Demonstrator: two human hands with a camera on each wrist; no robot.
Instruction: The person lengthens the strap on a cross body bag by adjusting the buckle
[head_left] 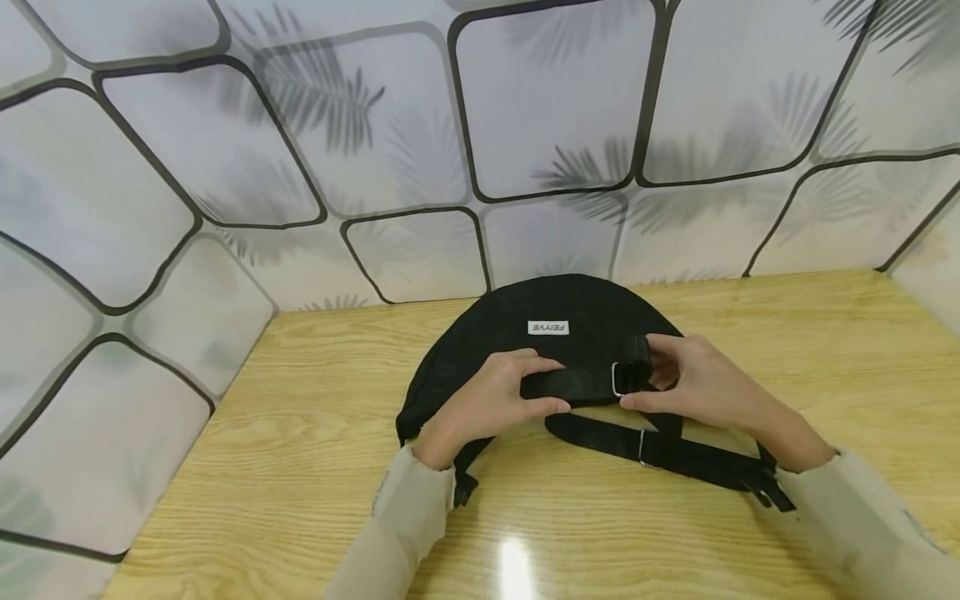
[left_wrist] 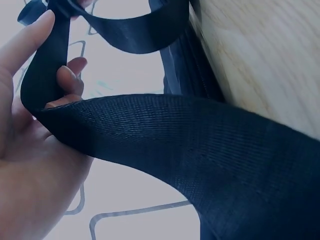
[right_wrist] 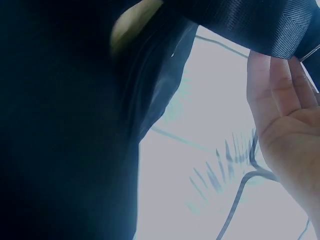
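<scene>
A black half-moon waist bag (head_left: 480,358) lies on the table, its white label (head_left: 548,327) upside down to me. Over its front edge my left hand (head_left: 495,396) pinches the black webbing strap (head_left: 573,385) between thumb and fingers. At the strap's other end, my right hand (head_left: 705,383) holds the webbing beside a metal slider (head_left: 617,379); a loop of strap stands up there. The left wrist view shows the webbing (left_wrist: 150,125) curving away from the left palm. In the right wrist view, webbing (right_wrist: 260,25) covers the right fingertips.
More strap (head_left: 701,458) runs below the right hand, with a second metal slider (head_left: 642,447) and a dark clip (head_left: 772,492) near the right sleeve. Another dark clip (head_left: 465,490) lies by the left sleeve. A patterned wall (head_left: 555,108) rises behind the wooden table (head_left: 322,375).
</scene>
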